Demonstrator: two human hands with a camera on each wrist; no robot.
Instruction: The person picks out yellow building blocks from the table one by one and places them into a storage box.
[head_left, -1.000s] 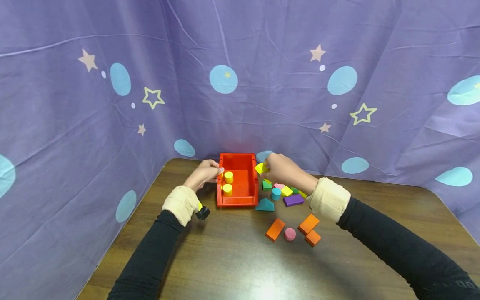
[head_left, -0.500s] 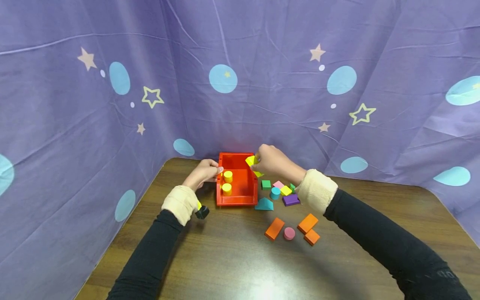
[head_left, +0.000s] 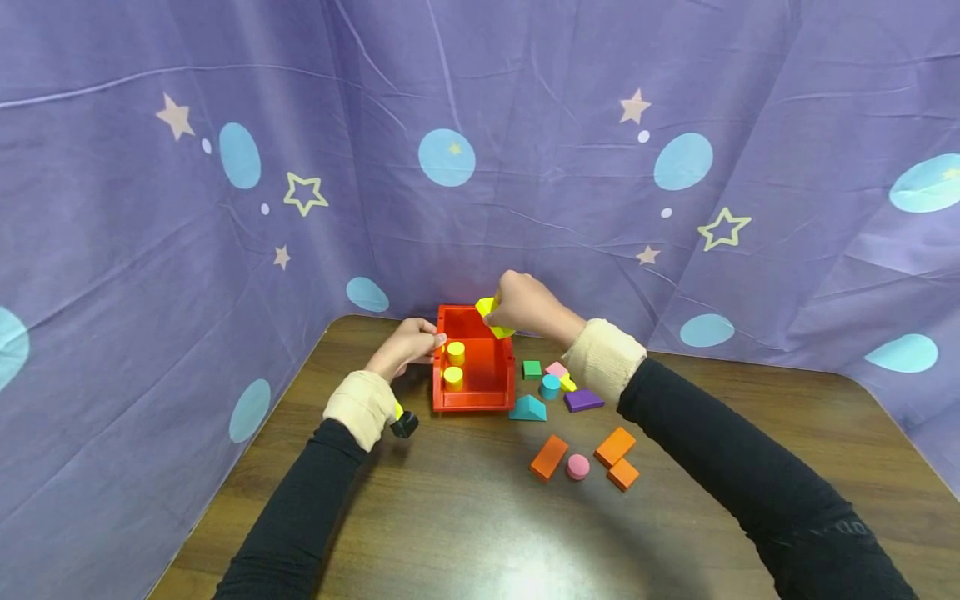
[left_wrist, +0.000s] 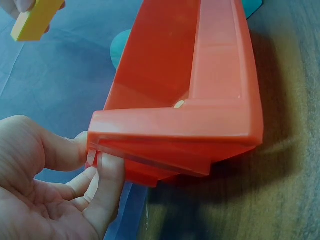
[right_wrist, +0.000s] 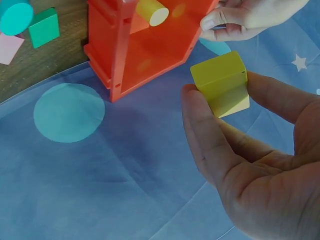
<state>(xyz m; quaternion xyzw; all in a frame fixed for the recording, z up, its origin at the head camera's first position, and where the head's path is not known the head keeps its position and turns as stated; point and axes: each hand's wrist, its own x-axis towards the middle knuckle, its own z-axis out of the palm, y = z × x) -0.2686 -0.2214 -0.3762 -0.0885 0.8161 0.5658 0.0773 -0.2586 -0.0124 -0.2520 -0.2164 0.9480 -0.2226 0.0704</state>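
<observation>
A red plastic bin [head_left: 474, 402] stands near the back of the table, with two yellow cylinders [head_left: 456, 353] upright on its left side inside. My left hand [head_left: 408, 343] pinches the bin's left rim between thumb and fingers; the left wrist view shows the grip at a corner of the red wall [left_wrist: 170, 122]. Above the far right part of the bin, my right hand [head_left: 531, 302] holds a yellow block [right_wrist: 220, 82] between thumb and fingertips. Its faces are flat in the right wrist view, and the fingers cover part of it.
Right of the bin lie a green block [head_left: 532, 370], a blue cylinder [head_left: 550, 387], a purple block [head_left: 583, 401] and a teal triangle block [head_left: 529, 409]. Nearer are orange blocks [head_left: 550, 457] and a pink cylinder [head_left: 578, 467]. A purple patterned curtain [head_left: 555, 208] hangs behind the table.
My right hand has moved left and away from me with the yellow block, from beside the bin's right edge to over its far part. The left hand stays on the rim.
</observation>
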